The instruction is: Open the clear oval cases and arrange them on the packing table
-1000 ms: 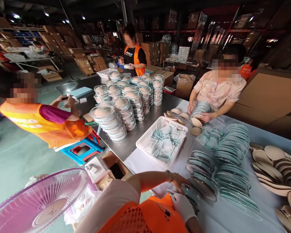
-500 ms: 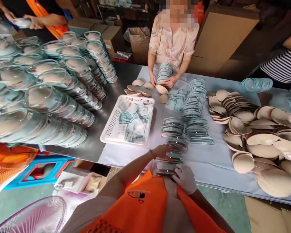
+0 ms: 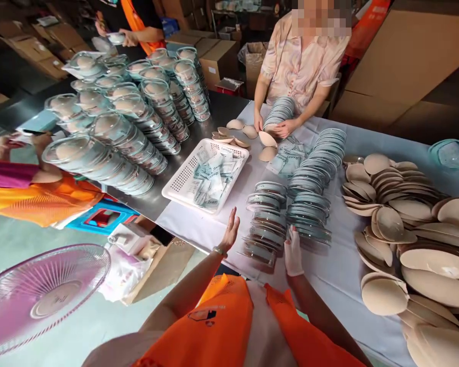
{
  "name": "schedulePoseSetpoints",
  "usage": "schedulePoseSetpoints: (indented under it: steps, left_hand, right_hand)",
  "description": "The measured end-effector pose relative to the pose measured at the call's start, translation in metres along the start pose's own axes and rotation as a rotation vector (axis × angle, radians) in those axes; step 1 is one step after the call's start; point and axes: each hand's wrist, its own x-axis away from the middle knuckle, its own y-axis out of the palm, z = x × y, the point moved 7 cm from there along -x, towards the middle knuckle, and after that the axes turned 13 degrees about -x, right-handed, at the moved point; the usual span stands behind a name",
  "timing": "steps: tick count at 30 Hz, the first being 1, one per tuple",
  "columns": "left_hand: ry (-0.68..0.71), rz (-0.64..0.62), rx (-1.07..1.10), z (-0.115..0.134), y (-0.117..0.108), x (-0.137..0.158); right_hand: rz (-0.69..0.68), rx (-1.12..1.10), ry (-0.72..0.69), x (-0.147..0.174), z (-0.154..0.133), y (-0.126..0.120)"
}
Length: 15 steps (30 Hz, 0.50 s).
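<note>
A leaning column of round clear plastic cases (image 3: 266, 224) lies between my two hands, its nearest cases at the table's front. My left hand (image 3: 230, 233) is raised to the left of the column, fingers stretched out, holding nothing. On the column's other side my right hand (image 3: 294, 254), in a pale glove, is upright with its fingers extended; I cannot tell whether it touches the cases. Just beyond it is a longer column of similar cases (image 3: 309, 201). A white basket (image 3: 173, 187) of printed sachets (image 3: 214, 178) stands beyond my left hand.
Beige bra cups (image 3: 401, 219) are heaped on the right. Across the table a person (image 3: 302, 61) holds another column of cases (image 3: 280, 113). Tall stacks of filled cases (image 3: 126, 137) stand at the left. A pink fan (image 3: 49, 295) is at lower left, near another person's arm (image 3: 42, 163).
My hands have come off the near cases and spread apart, left hand to the left, right hand upright alongside. The view has swung left, showing more of the person at the left edge.
</note>
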Motion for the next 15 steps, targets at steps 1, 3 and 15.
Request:
schedulePoseSetpoints:
  steps: [1, 3, 15]
  left_hand:
    - [-0.038, -0.009, 0.064, 0.002, 0.011, -0.011]
    - [-0.091, -0.045, 0.136, 0.010, 0.035, -0.038]
    - [-0.213, 0.203, 0.114, -0.012, -0.014, 0.055]
  right_hand:
    - [0.000, -0.068, 0.112, -0.011, 0.018, 0.007]
    - [0.022, -0.147, 0.295, -0.030, 0.045, 0.023]
    - [-0.018, -0.083, 0.045, -0.088, -0.055, 0.021]
